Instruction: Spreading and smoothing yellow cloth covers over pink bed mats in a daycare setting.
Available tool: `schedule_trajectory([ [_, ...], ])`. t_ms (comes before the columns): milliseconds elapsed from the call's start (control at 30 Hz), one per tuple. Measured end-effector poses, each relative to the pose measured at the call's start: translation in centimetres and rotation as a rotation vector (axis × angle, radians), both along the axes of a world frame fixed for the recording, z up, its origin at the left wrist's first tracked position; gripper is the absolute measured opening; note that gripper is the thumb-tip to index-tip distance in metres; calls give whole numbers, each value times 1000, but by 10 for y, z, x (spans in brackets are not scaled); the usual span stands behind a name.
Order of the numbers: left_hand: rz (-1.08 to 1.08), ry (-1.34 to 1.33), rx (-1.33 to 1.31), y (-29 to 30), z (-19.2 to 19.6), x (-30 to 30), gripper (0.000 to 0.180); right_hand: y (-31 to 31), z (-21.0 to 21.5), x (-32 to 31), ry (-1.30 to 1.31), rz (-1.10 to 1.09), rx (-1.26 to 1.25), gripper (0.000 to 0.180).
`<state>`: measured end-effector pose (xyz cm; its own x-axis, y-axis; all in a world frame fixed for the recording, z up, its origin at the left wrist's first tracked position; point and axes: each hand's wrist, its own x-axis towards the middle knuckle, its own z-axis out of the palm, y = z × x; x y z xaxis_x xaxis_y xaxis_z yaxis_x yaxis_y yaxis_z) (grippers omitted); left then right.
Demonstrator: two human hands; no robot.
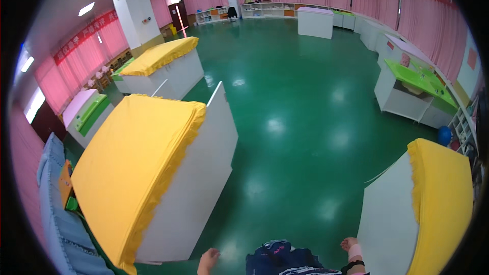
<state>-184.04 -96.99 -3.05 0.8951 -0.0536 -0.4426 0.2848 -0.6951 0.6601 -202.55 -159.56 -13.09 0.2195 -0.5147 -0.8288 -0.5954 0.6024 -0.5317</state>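
At the lower edge, my left hand (209,259) hangs beside the white side panel of a large unit topped with a yellow ruffled cloth (137,168). Its fingers look loosely bent and apart, with nothing in them. My right hand (348,244) is in front of another white unit with a yellow cloth (445,198). The fingers there are curled in, and no object shows in them. A pink sleeve and a black band cover that wrist. Between my hands is dark navy clothing (280,258) on my body.
Glossy green floor (285,122) runs between the units. Another yellow-covered unit (163,56) stands farther left, near a white pillar (131,10). A green-topped counter (417,77) and a blue ball (444,135) are on the right. White low shelves (265,10) line the back wall.
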Motion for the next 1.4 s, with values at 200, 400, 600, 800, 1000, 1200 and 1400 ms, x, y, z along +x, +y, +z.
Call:
schedule_trajectory([
  [200,-130,22,-149,-90,32,184,24,-39,12,93,-60,-96,-5,4],
  [400,-186,38,-142,-173,36,330,28,-119,-40,209,-2,-221,84,8],
  [600,-136,219,-251,-229,32,440,27,-209,-82,423,-88,40,-125,7],
  [800,-36,273,-200,-290,47,545,28,-219,-11,679,-375,589,-240,8],
  [1000,-93,227,-252,-345,9,686,25,-260,11,824,-364,692,-244,8],
  [1200,2,156,-255,-396,-6,838,25,-339,3,903,14,773,-234,9],
  [1400,49,100,-290,-435,15,963,24,-415,-2,1007,18,588,-215,8],
])
